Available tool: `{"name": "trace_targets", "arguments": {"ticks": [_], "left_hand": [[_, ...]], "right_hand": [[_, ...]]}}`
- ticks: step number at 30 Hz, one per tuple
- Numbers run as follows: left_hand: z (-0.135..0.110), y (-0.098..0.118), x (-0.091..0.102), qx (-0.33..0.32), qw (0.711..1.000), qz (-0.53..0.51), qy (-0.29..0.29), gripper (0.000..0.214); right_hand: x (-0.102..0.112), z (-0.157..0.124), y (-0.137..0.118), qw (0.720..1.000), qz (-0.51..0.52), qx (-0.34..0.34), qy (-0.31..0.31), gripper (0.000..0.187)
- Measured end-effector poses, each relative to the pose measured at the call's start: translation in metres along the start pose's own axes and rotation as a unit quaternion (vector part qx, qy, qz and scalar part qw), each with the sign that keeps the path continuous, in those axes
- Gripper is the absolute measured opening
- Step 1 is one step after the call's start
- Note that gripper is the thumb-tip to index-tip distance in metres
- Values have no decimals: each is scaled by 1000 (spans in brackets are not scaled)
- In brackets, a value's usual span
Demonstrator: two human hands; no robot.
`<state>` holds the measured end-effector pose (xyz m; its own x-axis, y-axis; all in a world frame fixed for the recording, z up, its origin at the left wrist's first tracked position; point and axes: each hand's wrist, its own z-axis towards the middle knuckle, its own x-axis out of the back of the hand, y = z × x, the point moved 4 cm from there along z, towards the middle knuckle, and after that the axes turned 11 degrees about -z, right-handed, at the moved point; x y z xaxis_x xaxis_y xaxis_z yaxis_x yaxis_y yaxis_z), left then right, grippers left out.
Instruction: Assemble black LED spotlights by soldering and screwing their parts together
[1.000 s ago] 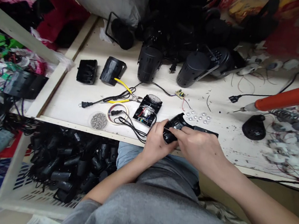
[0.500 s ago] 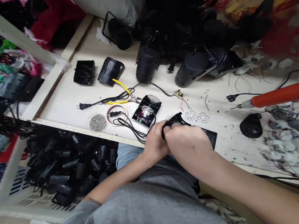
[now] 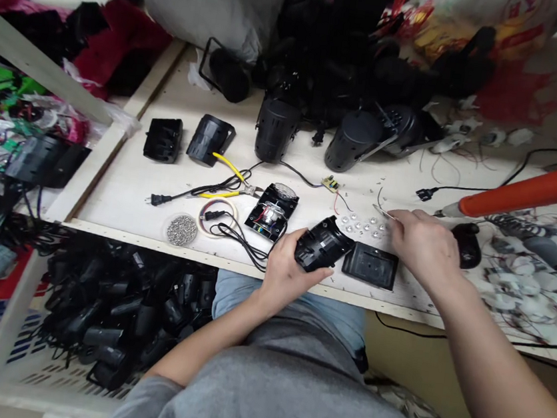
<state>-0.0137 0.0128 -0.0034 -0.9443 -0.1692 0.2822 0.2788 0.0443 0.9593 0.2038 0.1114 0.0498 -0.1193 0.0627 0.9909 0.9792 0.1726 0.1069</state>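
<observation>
My left hand (image 3: 286, 267) is wrapped round a black plastic lamp housing (image 3: 323, 242), its curved, ribbed side facing up. To the right my right hand (image 3: 422, 245) has its fingers pinched together above the board; a thin, pale sliver shows at the fingertips, too small to name. Small clear lenses (image 3: 357, 225) lie just left of those fingers. A flat black rectangular cover (image 3: 370, 265) lies between the two hands. Beside my left hand sits an opened black housing (image 3: 272, 212) with wires and a round lens inside.
Yellow-handled pliers (image 3: 230, 168), a dish of screws (image 3: 182, 229), a tape roll (image 3: 217, 215) and a small circuit board (image 3: 331, 183) lie on the worktop. An orange electric screwdriver (image 3: 532, 187) reaches in from the right. Black lamps (image 3: 355, 140) stand behind. A crate (image 3: 53, 371) of black parts is below.
My right hand has left the housing and moved right, past the lenses. My left hand still holds the housing, now turned with its ribbed side showing. The flat cover is uncovered to view.
</observation>
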Motion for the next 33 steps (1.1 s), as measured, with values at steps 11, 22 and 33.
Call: {"name": "trace_targets", "arguments": {"ticks": [11, 22, 33], "left_hand": [[-3, 17, -16, 140, 932, -332, 26, 62], [-3, 4, -34, 435, 661, -612, -9, 43], [-3, -4, -41, 459, 622, -635, -7, 27]], "right_hand": [[-15, -58, -63, 881, 467, -55, -42, 72], [-2, -50, -77, 980, 194, 36, 29, 64], [4, -53, -87, 981, 157, 86, 76, 60]]}}
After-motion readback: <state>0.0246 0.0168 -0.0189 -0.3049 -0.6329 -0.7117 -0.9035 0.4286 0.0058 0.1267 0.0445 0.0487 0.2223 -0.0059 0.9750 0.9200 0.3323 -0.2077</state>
